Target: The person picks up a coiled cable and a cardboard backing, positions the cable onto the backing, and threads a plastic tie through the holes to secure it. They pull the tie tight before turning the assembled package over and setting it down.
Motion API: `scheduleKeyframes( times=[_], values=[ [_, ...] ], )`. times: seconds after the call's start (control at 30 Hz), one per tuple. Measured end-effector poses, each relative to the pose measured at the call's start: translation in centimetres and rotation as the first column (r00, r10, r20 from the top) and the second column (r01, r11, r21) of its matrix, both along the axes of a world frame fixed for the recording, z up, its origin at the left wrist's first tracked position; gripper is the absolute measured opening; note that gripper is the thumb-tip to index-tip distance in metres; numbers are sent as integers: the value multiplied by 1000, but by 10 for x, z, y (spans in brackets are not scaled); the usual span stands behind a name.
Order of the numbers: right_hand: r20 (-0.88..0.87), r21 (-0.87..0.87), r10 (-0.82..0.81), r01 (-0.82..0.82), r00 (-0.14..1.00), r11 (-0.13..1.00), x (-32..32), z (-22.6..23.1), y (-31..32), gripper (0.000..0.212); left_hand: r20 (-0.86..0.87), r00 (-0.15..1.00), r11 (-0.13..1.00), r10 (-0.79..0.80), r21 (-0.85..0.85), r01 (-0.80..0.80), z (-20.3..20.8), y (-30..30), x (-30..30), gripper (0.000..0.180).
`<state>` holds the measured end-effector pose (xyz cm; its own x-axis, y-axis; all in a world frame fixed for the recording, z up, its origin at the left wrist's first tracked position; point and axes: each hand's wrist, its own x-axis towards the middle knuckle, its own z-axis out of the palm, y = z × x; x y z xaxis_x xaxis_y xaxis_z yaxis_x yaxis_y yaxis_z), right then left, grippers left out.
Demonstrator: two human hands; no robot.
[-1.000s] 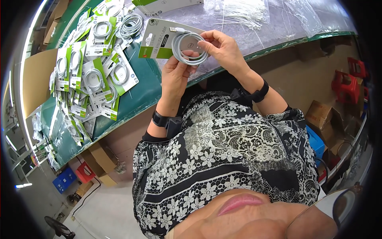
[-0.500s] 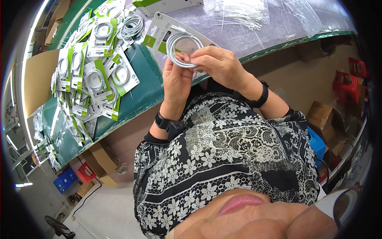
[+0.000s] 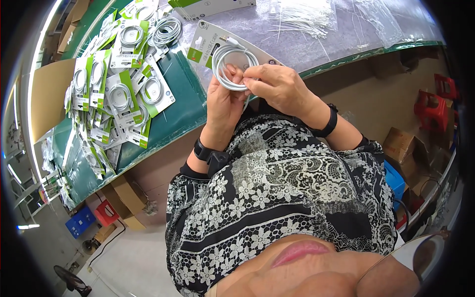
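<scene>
1. Well over to the left, I see a brown cardboard flap (image 3: 49, 99) standing beside a heap of white-and-green cards with round pale cables (image 3: 118, 96), overlapping at many angles on a dark green tabletop (image 3: 187, 99).
2. At the heap's upper right I have a thick loose bundle of pale grey looped cable (image 3: 173, 34), and further right, along the top edge of my view, a long white-and-green carton (image 3: 215, 7).
3. Next comes the flat rectangular white-and-green card (image 3: 205, 42), held up near the tabletop's front edge. Its long axis slants from upper left to lower right; the green-marked end with the hanging slot points up and left.
4. On its face I see a round pale grey cable coil (image 3: 216, 67), whose plug lies at the top with its tip toward the upper left.
5. The left hand (image 3: 222, 106) grips coil and card from below, its fingertips showing inside the ring.
6. Close against it, the right hand (image 3: 277, 89) has thumb and forefinger pinched on the coil's lower right edge; I cannot tell what its other fingers touch.
7. Beyond, I see a spread of thin white plastic strips (image 3: 307, 17), then a crumpled clear plastic bag (image 3: 378, 20), and lastly red plastic stools (image 3: 430, 110) at far right.
</scene>
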<state>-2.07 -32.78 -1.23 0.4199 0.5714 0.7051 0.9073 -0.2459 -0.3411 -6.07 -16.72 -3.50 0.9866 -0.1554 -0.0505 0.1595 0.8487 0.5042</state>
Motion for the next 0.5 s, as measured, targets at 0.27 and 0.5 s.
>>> scheduleKeyframes(
  times=[0.27,0.5],
  values=[
    [37,-72,-30,32,999,997,11,-1,-15,14,-119,989,993,-93,60,101,-2,5,6,13],
    [57,-58,-5,8,998,998,11,-1,-20,14,-350,930,978,115,203,-44,13,3,2,18]
  ],
)
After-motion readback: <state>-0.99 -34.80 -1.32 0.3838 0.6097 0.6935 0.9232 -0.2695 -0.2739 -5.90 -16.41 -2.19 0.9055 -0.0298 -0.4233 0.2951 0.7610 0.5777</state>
